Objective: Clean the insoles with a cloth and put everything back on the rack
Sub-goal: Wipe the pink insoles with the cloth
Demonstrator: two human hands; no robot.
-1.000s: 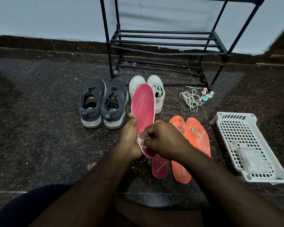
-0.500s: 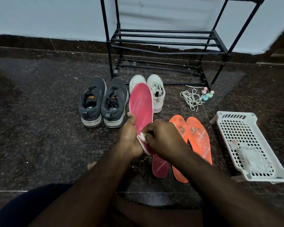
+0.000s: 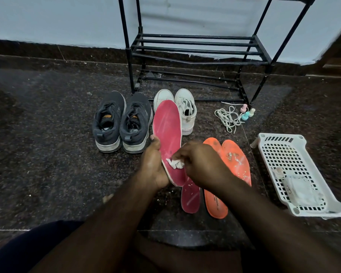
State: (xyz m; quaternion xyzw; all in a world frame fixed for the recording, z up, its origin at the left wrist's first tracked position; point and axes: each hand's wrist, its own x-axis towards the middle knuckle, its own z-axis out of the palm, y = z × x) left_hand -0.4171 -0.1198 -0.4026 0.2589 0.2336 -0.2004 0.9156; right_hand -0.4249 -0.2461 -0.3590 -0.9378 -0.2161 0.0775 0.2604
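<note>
Person's sitting on the floor in front of the black rack (image 3: 195, 50), mid-wipe. Left hand (image 3: 153, 166) grips the heel end of a pink insole (image 3: 168, 134) from the side, thumb up along its edge, fingers wrapped behind. Right hand (image 3: 201, 164) pinches a small wad of white cloth (image 3: 175, 164) against the insole's face, near the heel. The insole is held up off the floor, just in front of the rack, w/ its toe overlapping the white sneakers (image 3: 185, 111).

Progress, as I judge it: early. This looks like the first insole being done, and only its lower part has the cloth on it. The second pink insole (image 3: 190, 198) lies on the floor nearer the person than the rack, w/ white specks on it, and the two orange insoles (image 3: 234, 160) beside it show pale grime, so prob. three more to wipe. Nothing's on the rack; the shelves I can see are bare bars. The gray sneakers (image 3: 122, 123) and white pair stand at the rack's foot, loose laces (image 3: 227, 118) and small bottles (image 3: 246, 113) by its right leg, the white basket (image 3: 295, 174) further out to that side. All that's left to go back.

Held insole: long axis runs from the person toward the rack, toe pointing at it, heel toward the person, leaning a bit left at the top.
</note>
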